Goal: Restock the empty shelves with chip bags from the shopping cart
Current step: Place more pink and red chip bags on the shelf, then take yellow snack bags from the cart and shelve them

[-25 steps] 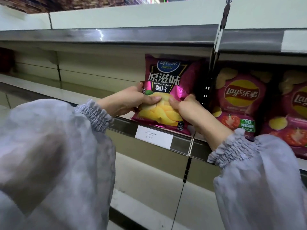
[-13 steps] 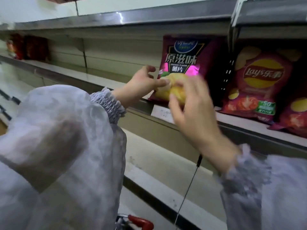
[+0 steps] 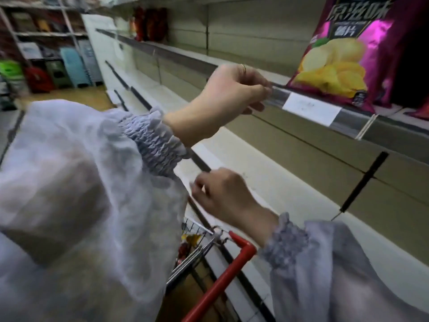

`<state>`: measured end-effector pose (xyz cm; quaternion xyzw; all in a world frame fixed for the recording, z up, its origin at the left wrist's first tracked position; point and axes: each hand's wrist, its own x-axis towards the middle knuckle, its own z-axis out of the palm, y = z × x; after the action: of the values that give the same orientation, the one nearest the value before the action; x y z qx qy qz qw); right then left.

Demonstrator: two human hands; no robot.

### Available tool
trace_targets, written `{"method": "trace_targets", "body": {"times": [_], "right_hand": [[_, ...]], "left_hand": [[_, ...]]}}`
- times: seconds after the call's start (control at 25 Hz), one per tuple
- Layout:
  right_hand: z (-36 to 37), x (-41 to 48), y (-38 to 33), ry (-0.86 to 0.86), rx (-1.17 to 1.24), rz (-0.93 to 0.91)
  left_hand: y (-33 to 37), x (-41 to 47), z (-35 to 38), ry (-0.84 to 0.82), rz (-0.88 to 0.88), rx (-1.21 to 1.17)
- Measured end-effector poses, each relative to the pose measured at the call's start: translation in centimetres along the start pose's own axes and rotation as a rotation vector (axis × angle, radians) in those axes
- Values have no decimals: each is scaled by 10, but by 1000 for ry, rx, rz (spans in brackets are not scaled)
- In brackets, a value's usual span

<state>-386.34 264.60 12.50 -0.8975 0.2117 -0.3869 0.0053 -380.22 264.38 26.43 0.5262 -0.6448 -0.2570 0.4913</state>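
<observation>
Head view: the purple chip bag (image 3: pixel 343 56) stands upright at the shelf's (image 3: pixel 352 123) front edge. The left hand (image 3: pixel 227 94) is loosely curled and empty by that edge. The right hand (image 3: pixel 222 194), also empty, hovers over the shopping cart (image 3: pixel 241 247). Best lift the next bag gently by its top seam

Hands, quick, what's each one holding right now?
Left hand: open, loosely curled, holding nothing.
Right hand: open, loosely curled, holding nothing.

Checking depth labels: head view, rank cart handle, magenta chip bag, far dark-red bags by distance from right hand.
1. red cart handle, just below the right hand
2. magenta chip bag, shelf, up right
3. dark-red bags, far down the shelf, left
</observation>
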Motion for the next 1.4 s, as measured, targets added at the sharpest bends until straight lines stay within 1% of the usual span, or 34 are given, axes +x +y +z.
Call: {"method": "trace_targets", "body": {"times": [0.08,0.2,0.32,0.4,0.44,0.48,0.52,0.6,0.64,0.72,0.8,0.88,1.0,1.08,1.2,1.28,1.4], "right_hand": [[-5,7,-4,-29,90,79],[7,1,-20,36,148,36],[36,-23,-44,-68,274,58],[53,-37,-51,-101,284,54],[65,-49,-57,-157,298,37],[70,-57,-56,-270,255,24],[77,-70,-57,-434,233,15],[91,-98,-53,-757,251,10],[95,-112,-50,-884,272,11],[103,-134,-45,-1086,264,21],[112,-153,-41,-1234,174,-53],[116,-163,-40,-1227,52,-203],[119,-165,-40,-1162,2,-289],[122,-165,-40,-1152,-28,-318],[127,-162,-44,-1144,-80,-348],[132,-159,-49,-1158,-74,-335],[144,-149,-57,-1164,-71,-332]], "left_hand": [[-2,-26,-12,65,-28,5],[-15,-70,-23,159,-106,-1],[-40,-115,-24,225,-222,-13],[-58,-140,-22,248,-298,-18],[-73,-160,-20,266,-343,-14],[-84,-171,-16,280,-363,-7],[-99,-187,-13,299,-406,18],[-132,-223,-8,321,-513,74],[-145,-239,-4,330,-574,73],[-167,-264,2,354,-681,51],[-182,-279,4,390,-746,33],[-193,-285,0,435,-772,33],[-210,-298,-6,485,-825,94],[-222,-313,-4,435,-900,142],[-235,-337,8,280,-976,207],[-240,-345,14,204,-1007,245],[-250,-343,5,201,-1022,292]]}}
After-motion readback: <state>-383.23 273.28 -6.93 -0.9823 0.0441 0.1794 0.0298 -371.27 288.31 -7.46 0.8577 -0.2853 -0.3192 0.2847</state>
